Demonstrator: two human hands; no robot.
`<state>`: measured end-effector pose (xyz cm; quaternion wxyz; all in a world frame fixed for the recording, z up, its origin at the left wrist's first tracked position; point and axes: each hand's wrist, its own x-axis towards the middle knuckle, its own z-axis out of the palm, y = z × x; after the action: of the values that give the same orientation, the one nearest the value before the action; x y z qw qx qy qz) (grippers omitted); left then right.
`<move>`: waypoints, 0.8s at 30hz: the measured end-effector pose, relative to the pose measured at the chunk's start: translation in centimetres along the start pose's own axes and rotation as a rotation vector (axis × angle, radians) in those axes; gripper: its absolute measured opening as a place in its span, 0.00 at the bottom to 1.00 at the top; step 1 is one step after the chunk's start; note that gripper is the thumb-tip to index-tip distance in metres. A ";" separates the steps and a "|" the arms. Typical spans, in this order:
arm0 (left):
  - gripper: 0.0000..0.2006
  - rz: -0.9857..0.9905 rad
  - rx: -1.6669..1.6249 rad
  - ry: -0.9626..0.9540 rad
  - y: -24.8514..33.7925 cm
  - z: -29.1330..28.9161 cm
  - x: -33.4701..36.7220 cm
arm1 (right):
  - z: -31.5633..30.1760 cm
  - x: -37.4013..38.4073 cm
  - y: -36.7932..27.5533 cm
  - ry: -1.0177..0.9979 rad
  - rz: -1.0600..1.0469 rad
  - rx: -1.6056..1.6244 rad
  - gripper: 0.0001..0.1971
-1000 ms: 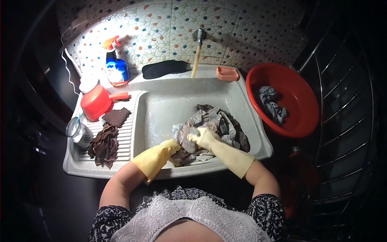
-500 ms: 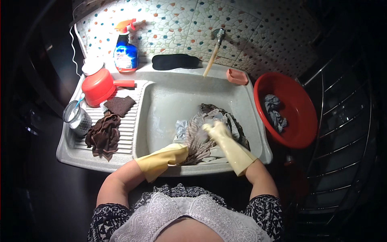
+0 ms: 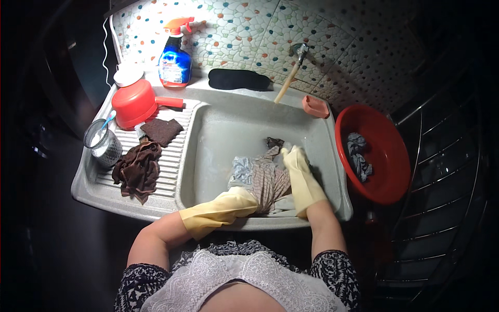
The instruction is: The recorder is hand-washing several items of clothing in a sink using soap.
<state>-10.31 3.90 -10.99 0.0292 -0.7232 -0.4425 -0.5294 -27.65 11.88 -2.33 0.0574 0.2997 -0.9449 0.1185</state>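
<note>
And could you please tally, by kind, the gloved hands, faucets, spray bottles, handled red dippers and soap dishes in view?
Gloved hands: 2
Faucets: 1
Spray bottles: 1
Handled red dippers: 1
Soap dishes: 1
Total: 6

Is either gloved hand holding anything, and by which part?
I can't tell: the left hand touches the near end of the patterned cloth, the right hand is right of it; neither grip shows clearly.

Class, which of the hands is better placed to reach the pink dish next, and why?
Probably the right hand: it is nearer the pink dish, while the left hand sits low by the sink's front rim.
</note>
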 end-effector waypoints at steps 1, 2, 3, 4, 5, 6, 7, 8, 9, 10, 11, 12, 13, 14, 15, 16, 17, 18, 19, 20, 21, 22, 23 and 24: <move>0.14 -0.034 -0.003 0.005 0.1 1.3 -1.5 | -0.4 0.2 -1.4 -0.055 0.046 0.092 0.27; 0.14 -0.059 -0.012 -0.001 0.9 1.9 -1.7 | -1.9 0.2 -2.7 -0.102 0.102 0.178 0.27; 0.15 -0.079 -0.019 -0.015 1.9 1.3 -0.9 | -3.7 -0.5 -4.7 -0.230 0.145 0.239 0.28; 0.13 -0.575 0.080 0.090 3.3 1.8 0.9 | -4.6 -1.9 -6.0 -0.357 0.200 0.293 0.28; 0.11 -1.064 0.175 0.182 4.6 2.3 3.4 | -2.5 -2.6 -4.9 -0.509 0.210 0.517 0.30; 0.10 -1.510 0.277 0.214 4.5 1.7 7.2 | 4.0 -1.2 2.0 -0.438 0.144 0.477 0.22; 0.10 -2.053 0.385 0.362 7.5 2.9 7.8 | 3.7 -2.2 -1.6 -0.488 0.100 0.331 0.23; 0.10 -2.081 0.376 0.393 10.3 3.1 9.1 | 1.8 -3.3 -4.9 -0.510 0.061 0.181 0.23; 0.10 -1.995 0.337 0.210 11.0 1.4 11.6 | 4.1 -1.1 -0.4 -0.411 0.260 0.339 0.25; 0.09 -1.903 0.298 0.038 10.5 -0.2 13.1 | 5.7 1.8 4.6 -0.303 0.448 0.495 0.27; 0.08 -2.003 0.457 0.190 11.1 1.4 12.3 | 4.0 1.9 1.4 -0.247 0.372 0.398 0.27; 0.08 -2.043 0.443 0.227 12.2 2.5 11.4 | 1.2 1.2 -1.8 -0.179 0.302 0.303 0.28; 0.07 -1.995 0.444 0.189 11.9 2.3 11.0 | 0.5 1.4 -1.8 -0.147 0.288 0.355 0.28; 0.07 -1.948 0.445 0.152 11.6 2.0 10.6 | 0.0 1.4 -1.9 -0.114 0.273 0.407 0.28; 0.07 -1.939 0.448 0.138 11.4 1.8 10.2 | -0.2 0.6 -1.9 -0.232 0.268 0.420 0.28; 0.06 -1.951 0.465 0.132 11.6 2.1 9.4 | -4.0 -2.3 -6.2 -0.376 0.238 0.430 0.27; 0.06 -1.933 0.492 0.089 10.8 1.7 9.5 | -2.4 -2.3 -4.6 -0.591 0.246 0.583 0.26; 0.07 -1.916 0.518 0.049 9.9 1.4 9.6 | -1.2 -3.1 -2.5 -0.674 0.107 0.582 0.25; 0.07 -1.919 0.530 0.025 9.8 1.8 9.2 | -2.2 -4.3 -2.6 -0.662 0.135 0.570 0.24; 0.07 -1.922 0.542 0.001 9.7 2.2 8.8 | -3.5 -5.3 -2.9 -0.651 0.163 0.558 0.24; 0.07 -1.924 0.553 -0.024 9.6 2.7 8.4 | -2.0 -4.0 -1.3 -0.549 0.263 0.563 0.24; 0.08 -1.899 0.580 -0.074 8.9 2.5 8.6 | -2.1 -2.2 1.6 -0.414 0.381 0.564 0.24; 0.08 -1.892 0.603 -0.108 8.6 2.4 8.3 | -2.7 -1.1 2.9 -0.232 0.326 0.372 0.24; 0.09 -1.883 0.624 -0.143 8.5 2.5 8.0 | -3.1 -0.8 3.8 -0.053 0.273 0.178 0.25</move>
<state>-2.37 4.89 -2.13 -0.2408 -0.0669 -0.9563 -0.1518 -29.07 16.15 -0.21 -0.0111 0.1754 -0.9638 0.2005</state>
